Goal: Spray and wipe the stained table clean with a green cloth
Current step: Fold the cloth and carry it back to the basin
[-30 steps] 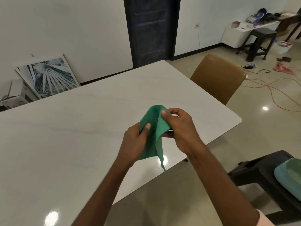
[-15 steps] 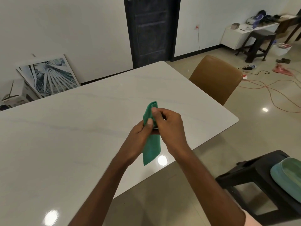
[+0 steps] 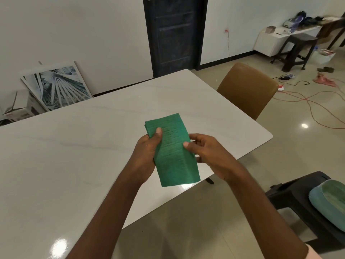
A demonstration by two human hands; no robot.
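A white marble-look table (image 3: 78, 165) fills most of the view, its surface glossy with 2 ceiling-light reflections near the front edge. A tan chair (image 3: 246, 88) stands tucked at its far right side. At the lower right, a black stool (image 3: 291, 195) carries a pale green dish (image 3: 330, 200). Above the table's near right corner, both hands hold up a green cloth (image 3: 173, 152), folded into a long flat rectangle (layered edges show at its top left). The left hand (image 3: 145, 156) grips its left edge, thumb pressed on the front. The right hand (image 3: 207, 152) pinches the right edge, thumb in front, fingers curled behind.
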